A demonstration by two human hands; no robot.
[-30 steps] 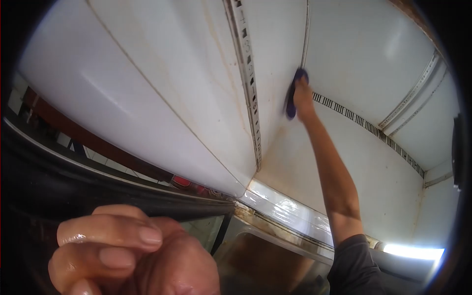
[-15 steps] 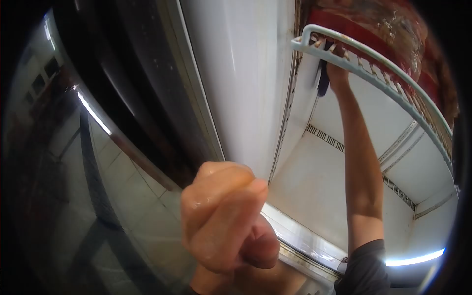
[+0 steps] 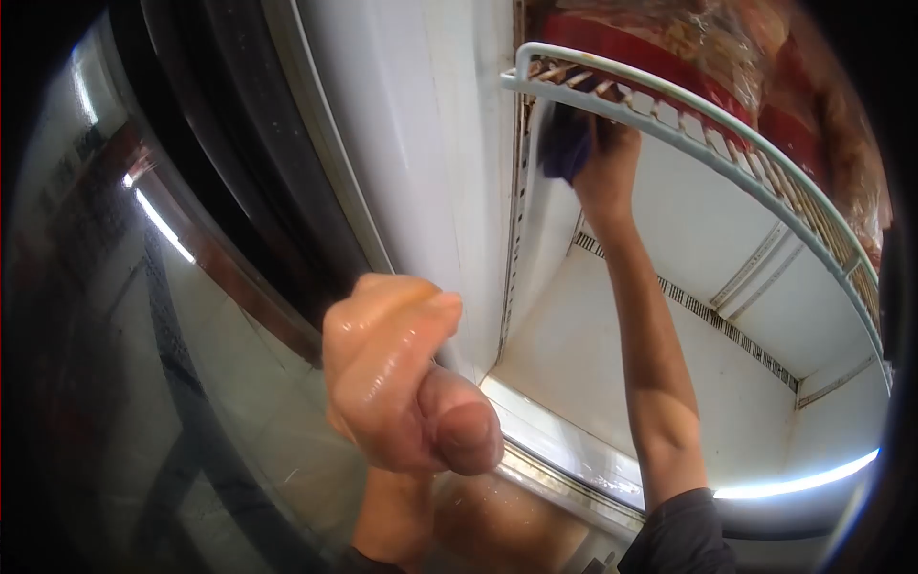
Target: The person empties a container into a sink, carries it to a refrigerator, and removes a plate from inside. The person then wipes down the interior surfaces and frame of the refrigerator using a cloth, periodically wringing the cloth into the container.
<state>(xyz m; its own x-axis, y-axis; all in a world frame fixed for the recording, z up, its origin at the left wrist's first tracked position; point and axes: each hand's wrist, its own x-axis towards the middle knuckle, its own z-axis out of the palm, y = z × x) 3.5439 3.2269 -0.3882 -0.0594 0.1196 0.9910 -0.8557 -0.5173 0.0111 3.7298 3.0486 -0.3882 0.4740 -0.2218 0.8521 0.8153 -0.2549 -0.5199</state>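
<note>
My right hand (image 3: 608, 177) reaches up inside a white refrigerated cabinet, beneath a wire shelf (image 3: 660, 115). Its fingers are closed on a dark purple cloth (image 3: 564, 151), which lies at the cabinet's side wall (image 3: 545, 215). The fingertips are partly hidden behind the cloth and shelf edge. Close to the camera, my left hand (image 3: 406, 373) is a wet, shiny fist beside the cabinet's door edge, with the thumb folded in. Nothing shows in that fist.
Packages in clear and red plastic (image 3: 688, 48) sit on the wire shelf. A glass door with a dark frame (image 3: 229, 143) stands at the left. Slotted strips (image 3: 727, 330) run along the cabinet's inner wall, and a bright light tube (image 3: 798, 483) glows at lower right.
The view has shifted, so the shelf and cabinet sit further left. My right hand and the cloth are lower relative to the shelf, with more cloth showing. My left fist remains closed.
</note>
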